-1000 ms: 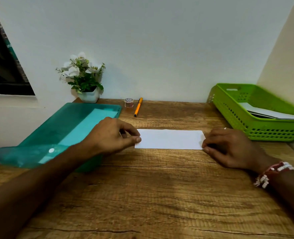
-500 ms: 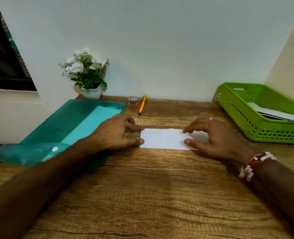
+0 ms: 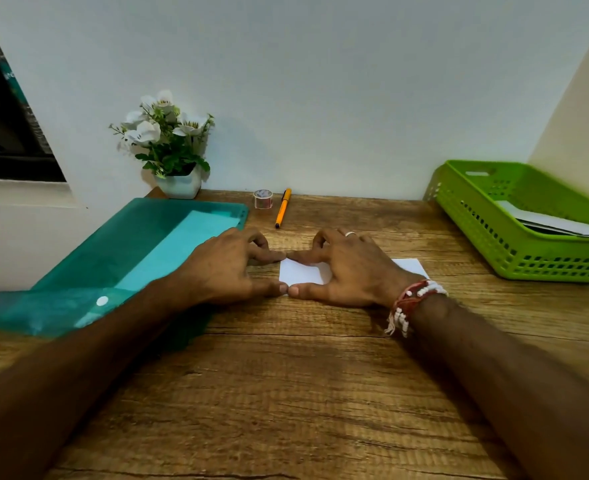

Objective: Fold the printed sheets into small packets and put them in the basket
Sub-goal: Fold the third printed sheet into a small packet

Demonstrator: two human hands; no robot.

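Working on the folded sheet [image 3: 303, 271], lying flat on the table [image 3: 286, 393] directly between and under the two hands, showing one corner just behind the right wrist. Pinning its near-left and far-left corners with thumb and forefinger of the right hand [image 3: 348, 268], spreading them over the paper and bending the remaining fingers above it; pressing down only, not gripping. Meeting those same corners with thumb tip and forefinger tip of the left hand [image 3: 230, 268], touching the right hand's tips, holding nothing, curling the other fingers loosely. Judging the step in hand as closing an end-to-end fold, halving the packet's length. Advising: keeping the left tips as a stop, lining both layers' edges up flush; checking both corners before creasing; then sliding the right fingers back toward the right wrist, flattening from the matched edge to the bend and pressing firmly there. Watching for the upper layer skewing or springing up on release. Noting the green basket [image 3: 476, 233] well off to the right of the right hand, already holding white paper [image 3: 559, 225]; packet not yet in it. Noting a teal folder [image 3: 113, 258] beside the left hand, passing under the left forearm; pen [image 3: 282, 207] and tape roll [image 3: 263, 199] beyond the fingertips.
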